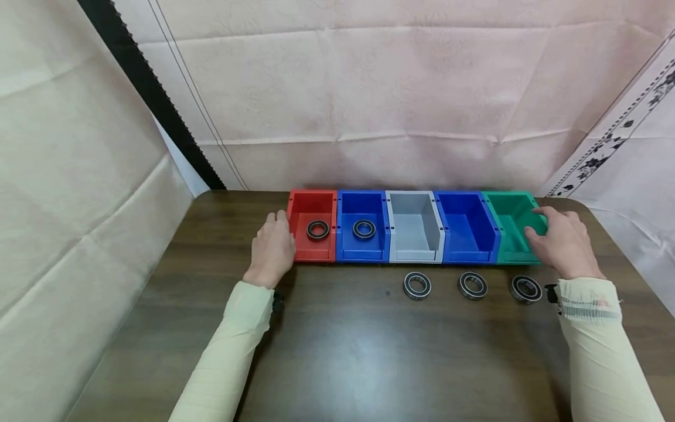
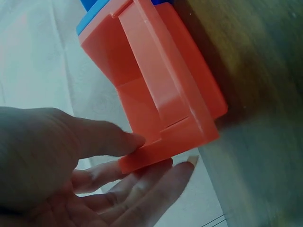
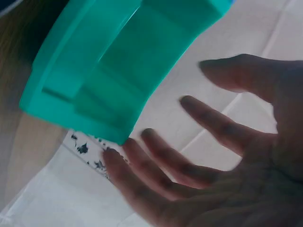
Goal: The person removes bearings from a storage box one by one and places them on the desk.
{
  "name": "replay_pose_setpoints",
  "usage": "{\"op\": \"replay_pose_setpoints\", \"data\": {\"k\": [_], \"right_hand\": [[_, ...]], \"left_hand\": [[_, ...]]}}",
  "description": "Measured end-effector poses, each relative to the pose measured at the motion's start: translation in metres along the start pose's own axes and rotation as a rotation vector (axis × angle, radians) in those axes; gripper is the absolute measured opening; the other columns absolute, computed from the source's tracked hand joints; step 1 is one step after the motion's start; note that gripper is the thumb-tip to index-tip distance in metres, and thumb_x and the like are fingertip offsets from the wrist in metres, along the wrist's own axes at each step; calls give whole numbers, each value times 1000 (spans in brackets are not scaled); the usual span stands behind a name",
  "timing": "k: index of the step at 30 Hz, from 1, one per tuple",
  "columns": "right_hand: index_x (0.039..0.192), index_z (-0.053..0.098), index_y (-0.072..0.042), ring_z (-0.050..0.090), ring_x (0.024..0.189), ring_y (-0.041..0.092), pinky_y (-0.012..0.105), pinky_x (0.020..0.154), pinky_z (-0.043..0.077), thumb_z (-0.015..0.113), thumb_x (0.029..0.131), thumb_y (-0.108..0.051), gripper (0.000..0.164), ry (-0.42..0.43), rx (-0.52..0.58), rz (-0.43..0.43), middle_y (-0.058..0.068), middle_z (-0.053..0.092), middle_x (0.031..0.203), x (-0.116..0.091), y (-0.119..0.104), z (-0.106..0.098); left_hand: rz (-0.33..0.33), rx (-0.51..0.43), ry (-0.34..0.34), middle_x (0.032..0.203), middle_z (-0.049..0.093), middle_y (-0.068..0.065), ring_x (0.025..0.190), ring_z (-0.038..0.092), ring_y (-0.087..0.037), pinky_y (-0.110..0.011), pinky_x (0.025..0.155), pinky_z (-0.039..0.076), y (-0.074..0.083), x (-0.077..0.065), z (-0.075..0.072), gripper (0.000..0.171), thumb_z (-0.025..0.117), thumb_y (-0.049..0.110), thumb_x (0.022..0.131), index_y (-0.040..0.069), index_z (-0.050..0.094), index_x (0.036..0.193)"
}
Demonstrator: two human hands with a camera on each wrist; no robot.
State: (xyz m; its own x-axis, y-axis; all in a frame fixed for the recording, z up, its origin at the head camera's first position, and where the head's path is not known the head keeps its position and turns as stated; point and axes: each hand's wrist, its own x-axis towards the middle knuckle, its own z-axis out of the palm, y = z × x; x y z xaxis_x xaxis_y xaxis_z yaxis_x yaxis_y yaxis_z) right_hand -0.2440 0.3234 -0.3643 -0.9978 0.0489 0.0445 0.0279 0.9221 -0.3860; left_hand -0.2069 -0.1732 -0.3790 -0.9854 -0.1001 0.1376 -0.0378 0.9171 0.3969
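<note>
Five open-front bins stand side by side at the back of the table: a red bin [image 1: 311, 249], a blue bin [image 1: 362, 252], a grey bin [image 1: 414, 225], a second blue bin [image 1: 466, 225] and a green bin [image 1: 508, 225]. My left hand [image 1: 271, 249] pinches the red bin's outer side wall [image 2: 151, 158], thumb inside and fingers outside. Beside the green bin's outer side is my right hand [image 1: 566, 243], thumb and fingers spread apart, fingertips close to its wall. One ball bearing [image 1: 318, 230] lies in the red bin, another bearing [image 1: 364, 230] in the blue bin beside it.
On the table [image 1: 369, 351], in front of the bins, a row of three bearings runs to the right: one bearing [image 1: 408, 287], a middle bearing [image 1: 463, 287] and a right bearing [image 1: 516, 290] near my right wrist. A pale cloth [image 1: 369, 88] hangs behind the table.
</note>
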Motion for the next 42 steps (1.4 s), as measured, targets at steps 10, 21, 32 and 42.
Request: {"op": "replay_pose_setpoints", "data": {"k": [10, 21, 32, 42], "right_hand": [[160, 18, 1, 53, 108, 58, 67, 82, 46, 39, 100, -1, 64, -33, -22, -10, 41, 51, 128, 2, 27, -9], [153, 35, 6, 58, 103, 51, 57, 73, 52, 42, 102, -4, 52, -45, 8, 44, 41, 54, 132, 4, 35, -6], [158, 24, 2, 49, 116, 59, 71, 88, 47, 51, 98, 0, 66, -139, -26, -13, 44, 44, 133, 7, 42, -6], [158, 24, 2, 50, 114, 58, 69, 87, 47, 52, 98, 0, 66, -135, -21, -22, 44, 44, 132, 9, 44, -5]], "left_hand": [[2, -78, 1, 124, 50, -25, 110, 47, -37, -48, 88, 57, -1, 0, -1, 46, 65, 7, 95, -7, 47, 135], [303, 131, -6, 131, 48, -22, 120, 43, -36, -48, 99, 55, -5, 11, -4, 48, 73, 9, 89, -2, 55, 132], [495, 199, -273, 126, 54, -12, 119, 49, -26, -40, 96, 59, 13, 33, -24, 43, 77, 17, 90, 6, 62, 128], [432, 270, -508, 131, 52, -12, 121, 49, -27, -43, 100, 56, 23, 57, -13, 60, 77, 24, 89, 9, 55, 142]]}}
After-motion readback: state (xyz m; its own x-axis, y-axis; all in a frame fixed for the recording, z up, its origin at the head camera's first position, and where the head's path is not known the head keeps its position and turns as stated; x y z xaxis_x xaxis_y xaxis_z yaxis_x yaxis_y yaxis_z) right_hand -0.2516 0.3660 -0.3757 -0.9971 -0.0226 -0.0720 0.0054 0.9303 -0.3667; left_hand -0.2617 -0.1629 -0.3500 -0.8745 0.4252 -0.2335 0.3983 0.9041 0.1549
